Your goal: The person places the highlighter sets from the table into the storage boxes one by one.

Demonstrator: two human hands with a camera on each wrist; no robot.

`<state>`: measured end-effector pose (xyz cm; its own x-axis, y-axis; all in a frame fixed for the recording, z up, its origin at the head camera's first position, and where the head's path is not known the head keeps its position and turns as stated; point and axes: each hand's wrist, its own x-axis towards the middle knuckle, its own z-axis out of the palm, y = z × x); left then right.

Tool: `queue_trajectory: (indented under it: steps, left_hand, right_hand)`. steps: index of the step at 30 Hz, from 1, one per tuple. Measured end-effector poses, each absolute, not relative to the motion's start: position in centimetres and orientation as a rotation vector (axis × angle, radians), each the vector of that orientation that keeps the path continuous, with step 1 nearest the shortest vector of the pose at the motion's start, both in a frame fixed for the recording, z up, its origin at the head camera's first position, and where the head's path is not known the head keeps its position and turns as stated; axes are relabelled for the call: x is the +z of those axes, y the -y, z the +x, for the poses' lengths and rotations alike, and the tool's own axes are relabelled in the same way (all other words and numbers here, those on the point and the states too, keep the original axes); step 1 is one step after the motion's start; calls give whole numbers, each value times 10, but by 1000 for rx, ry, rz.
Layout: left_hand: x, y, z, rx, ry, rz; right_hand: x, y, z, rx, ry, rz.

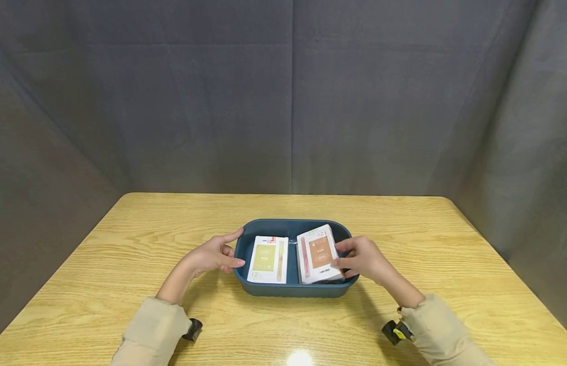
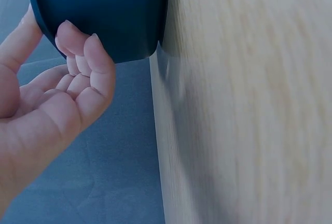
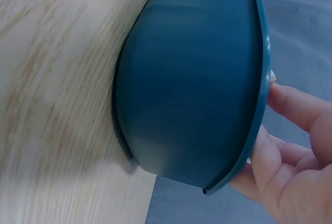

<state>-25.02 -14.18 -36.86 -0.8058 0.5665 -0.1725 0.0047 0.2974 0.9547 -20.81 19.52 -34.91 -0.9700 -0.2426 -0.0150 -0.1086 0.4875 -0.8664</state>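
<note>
A dark blue oval bin (image 1: 292, 290) with a divider down its middle stands on the table. My left hand (image 1: 219, 252) grips its left rim, the thumb over the edge; in the left wrist view curled fingers (image 2: 98, 71) lie at the outer wall. A white flat pack with a green label (image 1: 264, 257) lies in the left compartment. In the right compartment a white flat pack with a brown label (image 1: 319, 253) sits tilted, its top leaning right. My right hand (image 1: 363, 259) holds this pack by its right edge. The bin wall hides most of that grip in the right wrist view.
The wooden table (image 1: 128, 264) extends around the bin on all sides. Dark grey cloth (image 1: 196, 101) hangs behind the table and along both sides. Each sleeve carries a small black wrist camera (image 1: 192, 330).
</note>
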Motion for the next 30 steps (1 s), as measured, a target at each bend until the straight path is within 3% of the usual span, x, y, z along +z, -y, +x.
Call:
queue_trajectory:
  steps: [11,30]
  left_hand:
    - [-370,142,-251,1520,-2094,501]
    - [-370,143,-249,1530,-2091,513]
  right_hand:
    - [-350,-189,-210,-1369,-2623,-267]
    - [-345,-190,-208,-1016,-2759,-451]
